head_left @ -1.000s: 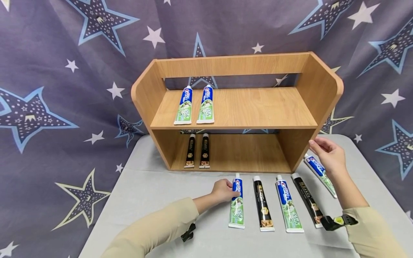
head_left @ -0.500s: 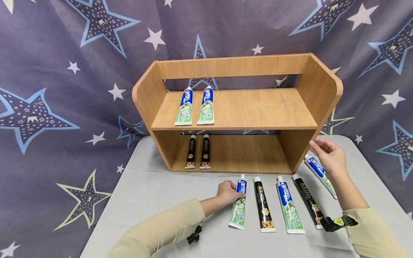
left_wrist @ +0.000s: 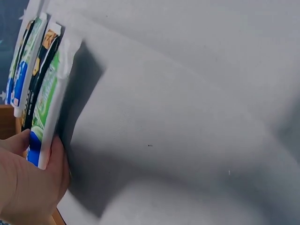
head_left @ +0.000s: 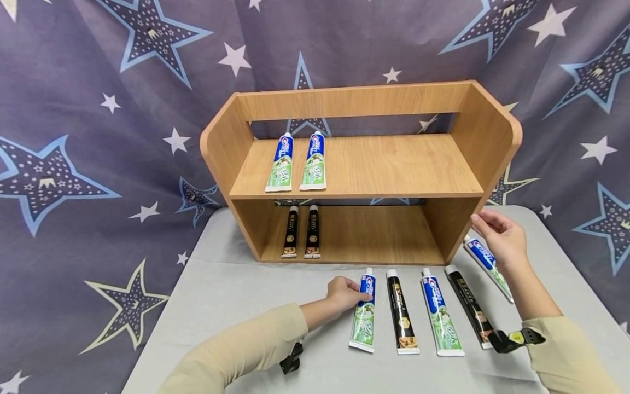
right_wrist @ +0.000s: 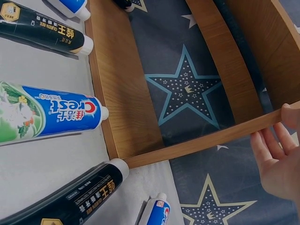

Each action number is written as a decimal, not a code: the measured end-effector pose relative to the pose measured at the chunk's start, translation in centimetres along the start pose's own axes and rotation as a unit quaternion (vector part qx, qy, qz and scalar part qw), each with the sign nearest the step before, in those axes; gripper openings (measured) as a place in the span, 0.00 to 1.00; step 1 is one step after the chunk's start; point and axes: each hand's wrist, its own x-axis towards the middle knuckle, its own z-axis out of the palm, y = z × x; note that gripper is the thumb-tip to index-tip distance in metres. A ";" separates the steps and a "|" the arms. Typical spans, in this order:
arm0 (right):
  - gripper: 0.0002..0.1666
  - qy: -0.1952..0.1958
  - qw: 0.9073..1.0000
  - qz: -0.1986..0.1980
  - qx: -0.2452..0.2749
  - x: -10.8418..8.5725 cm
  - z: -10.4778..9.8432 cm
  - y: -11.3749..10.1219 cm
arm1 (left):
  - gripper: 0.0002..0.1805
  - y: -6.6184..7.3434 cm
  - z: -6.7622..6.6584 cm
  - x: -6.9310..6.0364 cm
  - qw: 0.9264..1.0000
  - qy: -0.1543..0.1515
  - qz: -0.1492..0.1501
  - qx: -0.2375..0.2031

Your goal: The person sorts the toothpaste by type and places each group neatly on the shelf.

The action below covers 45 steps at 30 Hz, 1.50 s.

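Note:
My left hand (head_left: 344,294) pinches a blue, white and green Crest toothpaste tube (head_left: 363,323) near its cap end, thumb on top. A wide shadow lies beside this tube in the left wrist view; whether it touches the table is hard to tell. My right hand (head_left: 503,239) holds the front edge of the wooden shelf's right side panel (right_wrist: 197,142), with the thumb on one face and fingers on the other. To the right of the held tube lie a black toothpaste tube (head_left: 402,312), another Crest tube (head_left: 442,313), a second black tube (head_left: 470,306) and a further Crest tube (head_left: 487,262).
The two-tier wooden shelf (head_left: 354,194) stands at the back of the grey table (head_left: 221,284). Two Crest tubes (head_left: 313,161) lie on its upper board, at the left. Two black tubes (head_left: 312,232) lie on the lower board. A star-patterned curtain (head_left: 123,164) hangs behind.
The Crest tube in my left hand has shifted slightly right and tilted, its cap end swinging right. My right hand stays on the shelf panel.

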 end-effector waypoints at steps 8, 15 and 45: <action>0.11 -0.006 1.000 0.000 0.015 0.2 -0.1 0.1 | 0.14 0.4 -1.0 -0.3 0.988 -0.066 -0.079 -0.120; 0.11 -0.002 1.000 0.003 0.002 0.1 -0.1 0.0 | 0.16 0.8 -1.9 0.0 0.970 -0.099 -0.129 -0.182; 0.11 -0.009 1.000 0.008 -0.017 0.2 -0.3 0.0 | 0.20 6.0 -8.2 -0.3 0.949 -0.169 -0.126 -0.232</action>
